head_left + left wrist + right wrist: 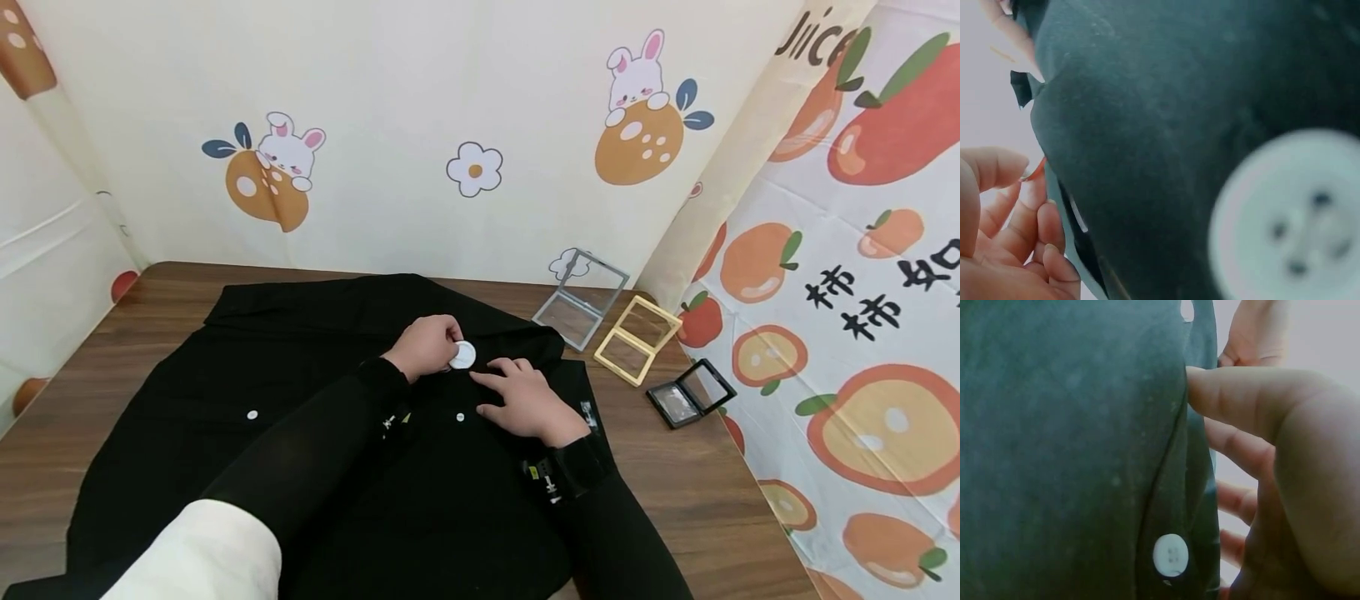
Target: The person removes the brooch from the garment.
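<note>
A black garment (172,467) with white four-hole buttons lies spread on the wooden table. My left hand (426,346) pinches a round white disc (464,356) between thumb and fingers, low over the garment's upper middle. In the left wrist view, a red edge shows at those fingertips. Right of the disc, my right hand (525,400) rests on the cloth with its fingers spread and nothing in its grasp. Its thumb (1216,390) touches a cloth fold in the right wrist view. One small button (461,417) lies between the hands, and another button (252,414) sits farther left.
Three opened folding mirrors stand along the table's right side: a grey one (568,321), a yellow one (624,353) and a black one (677,404). Behind the table (720,508) hangs a cream cloth (375,100) with rabbits; a fruit-print cloth (795,183) hangs at right.
</note>
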Action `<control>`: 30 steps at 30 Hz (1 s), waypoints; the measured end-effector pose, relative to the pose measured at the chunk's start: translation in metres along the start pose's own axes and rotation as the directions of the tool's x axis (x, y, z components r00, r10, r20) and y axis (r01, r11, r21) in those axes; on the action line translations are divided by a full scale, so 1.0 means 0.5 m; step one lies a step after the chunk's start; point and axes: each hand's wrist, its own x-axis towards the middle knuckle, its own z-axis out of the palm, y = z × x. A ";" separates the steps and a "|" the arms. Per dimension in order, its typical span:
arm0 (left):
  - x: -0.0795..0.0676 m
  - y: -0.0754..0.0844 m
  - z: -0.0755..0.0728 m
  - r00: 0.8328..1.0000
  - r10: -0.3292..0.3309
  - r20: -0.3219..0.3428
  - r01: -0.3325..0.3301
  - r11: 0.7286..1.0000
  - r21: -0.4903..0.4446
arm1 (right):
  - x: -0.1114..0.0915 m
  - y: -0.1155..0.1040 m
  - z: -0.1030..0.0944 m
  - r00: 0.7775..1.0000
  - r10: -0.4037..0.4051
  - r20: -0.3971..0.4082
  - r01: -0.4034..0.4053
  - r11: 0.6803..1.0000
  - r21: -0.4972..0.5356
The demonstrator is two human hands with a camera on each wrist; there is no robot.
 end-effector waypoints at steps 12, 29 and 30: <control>-0.036 -0.020 -0.042 0.998 0.039 -0.056 -0.042 0.998 -0.055 | -0.002 -0.007 -0.003 1.000 0.013 -0.013 -0.013 1.000 0.018; -0.179 -0.012 -0.120 0.974 0.083 -0.211 -0.130 0.966 -0.221 | -0.006 -0.088 -0.051 0.940 -0.095 -0.328 0.159 0.972 0.174; -0.188 -0.006 -0.123 0.972 0.088 -0.220 -0.142 0.959 -0.245 | -0.007 -0.096 -0.056 0.930 -0.093 -0.356 0.179 0.960 0.218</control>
